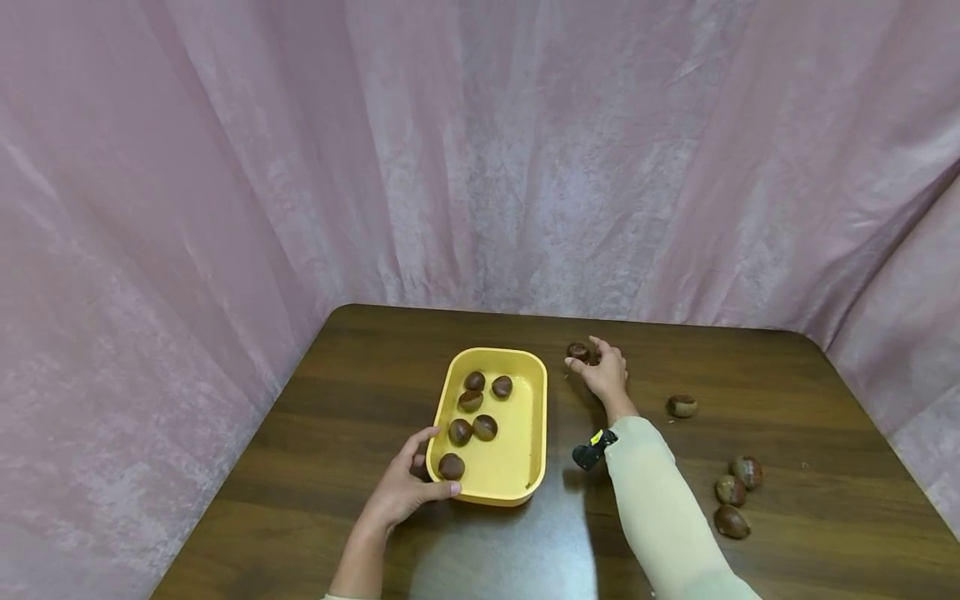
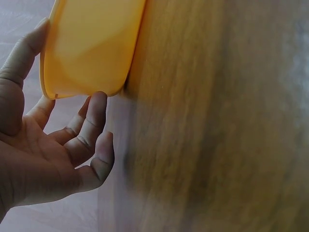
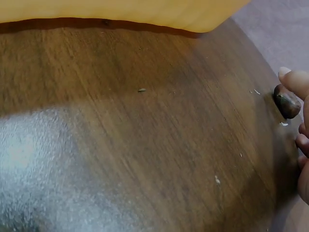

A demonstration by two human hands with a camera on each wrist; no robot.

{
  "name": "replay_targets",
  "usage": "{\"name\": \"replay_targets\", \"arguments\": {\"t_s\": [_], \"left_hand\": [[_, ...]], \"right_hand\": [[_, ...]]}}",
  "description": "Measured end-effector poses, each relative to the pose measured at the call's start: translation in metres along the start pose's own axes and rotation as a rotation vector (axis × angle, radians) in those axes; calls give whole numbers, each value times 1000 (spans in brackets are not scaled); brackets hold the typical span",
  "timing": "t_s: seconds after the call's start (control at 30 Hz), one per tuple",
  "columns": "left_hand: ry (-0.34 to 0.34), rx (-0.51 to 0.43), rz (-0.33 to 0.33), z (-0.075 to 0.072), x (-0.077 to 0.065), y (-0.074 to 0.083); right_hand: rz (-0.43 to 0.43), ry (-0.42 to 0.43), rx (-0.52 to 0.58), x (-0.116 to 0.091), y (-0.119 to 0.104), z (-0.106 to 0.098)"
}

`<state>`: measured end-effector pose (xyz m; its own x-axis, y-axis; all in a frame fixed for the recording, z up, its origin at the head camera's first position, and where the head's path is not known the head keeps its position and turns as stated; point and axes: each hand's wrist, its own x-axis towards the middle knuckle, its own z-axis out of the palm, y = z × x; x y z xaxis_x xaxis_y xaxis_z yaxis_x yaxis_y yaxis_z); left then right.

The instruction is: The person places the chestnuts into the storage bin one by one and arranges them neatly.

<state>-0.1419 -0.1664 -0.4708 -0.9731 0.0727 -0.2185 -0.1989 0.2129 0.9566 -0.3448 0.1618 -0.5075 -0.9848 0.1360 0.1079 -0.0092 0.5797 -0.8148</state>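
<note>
1. My head camera looks forward and down from farthest off, over the whole yellow tray (image 1: 528, 442).
2. My left wrist camera looks closely past my left hand (image 2: 43, 157).
3. My right wrist camera faces the table (image 3: 135, 125), near, catching my right hand (image 1: 606, 379) edge-on.
4. All three share the yellow tray.

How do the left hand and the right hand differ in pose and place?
The left hand grips the box at its near left corner; the right hand is spread beside a chestnut on the table.
The right hand is closer to the table's far edge than the left hand.
Both hold the thumb apart from the index finger.
</note>
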Motion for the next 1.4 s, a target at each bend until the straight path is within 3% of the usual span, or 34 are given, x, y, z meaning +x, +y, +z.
{"name": "replay_targets", "arguments": {"t_s": [0.43, 0.83, 1.1, 1.27, 1.4], "left_hand": [[14, -24, 14, -3, 6, -5], [3, -14, 8, 1, 4, 2], [-8, -28, 1, 3, -14, 24], [-11, -31, 17, 3, -14, 24], [-9, -25, 8, 3, -10, 17]], "right_hand": [[37, 32, -229, 14, -9, 13], [39, 91, -256, 15, -5, 14], [15, 69, -140, 4, -3, 4], [-33, 80, -12, -2, -4, -3], [-51, 59, 14, -6, -3, -6]]}}
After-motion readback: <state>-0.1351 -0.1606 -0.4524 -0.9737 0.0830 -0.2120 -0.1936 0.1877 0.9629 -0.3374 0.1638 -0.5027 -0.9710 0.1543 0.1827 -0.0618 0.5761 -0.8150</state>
